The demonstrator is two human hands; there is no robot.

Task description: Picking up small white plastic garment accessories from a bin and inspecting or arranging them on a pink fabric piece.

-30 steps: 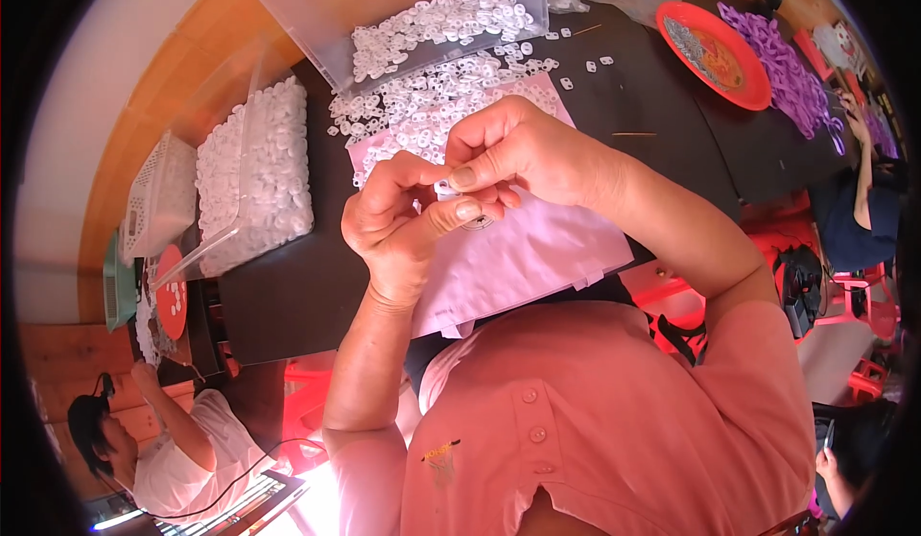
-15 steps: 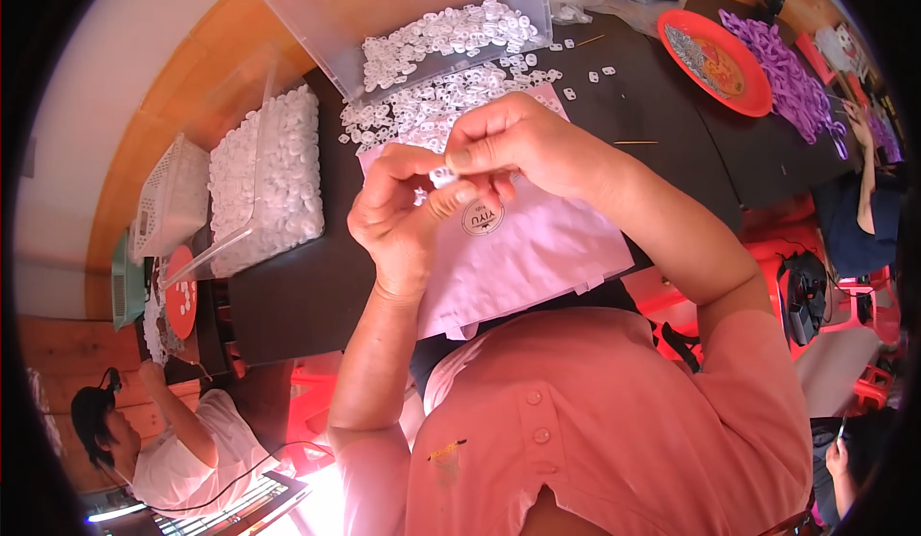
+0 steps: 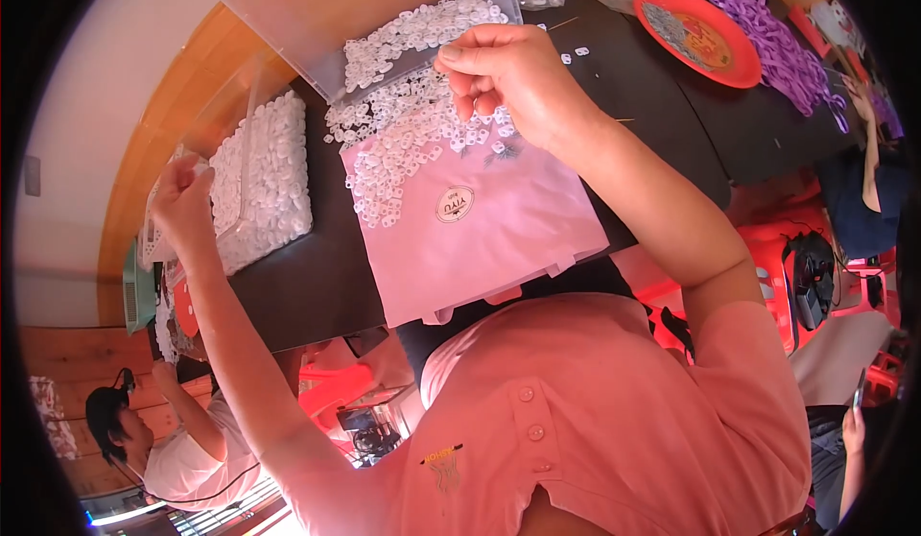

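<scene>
My right hand [image 3: 513, 80] is raised over the heap of small white plastic pieces [image 3: 384, 166], with thumb and forefinger pinched together. Whatever lies between those fingertips is too small to make out. At the far left, my left hand [image 3: 184, 205] reaches up beside a clear box of rounded white pieces [image 3: 264, 176]. Its fingers are drawn together near a white basket; what they hold, if anything, is not clear. Loose pieces spread over the upper part of a pink cloth bag [image 3: 499, 238] on the dark table.
A tipped clear bin [image 3: 331, 56] with more white pieces stands behind the heap. A red plate [image 3: 743, 73] with small grey bits and a purple bundle of strips [image 3: 791, 75] lie at right. Other people [image 3: 192, 450] sit at the left and right edges.
My hands have come apart from their meeting point over the bag. The left swung far left to the clear box; the right rose over the heap. The view has shifted slightly.
</scene>
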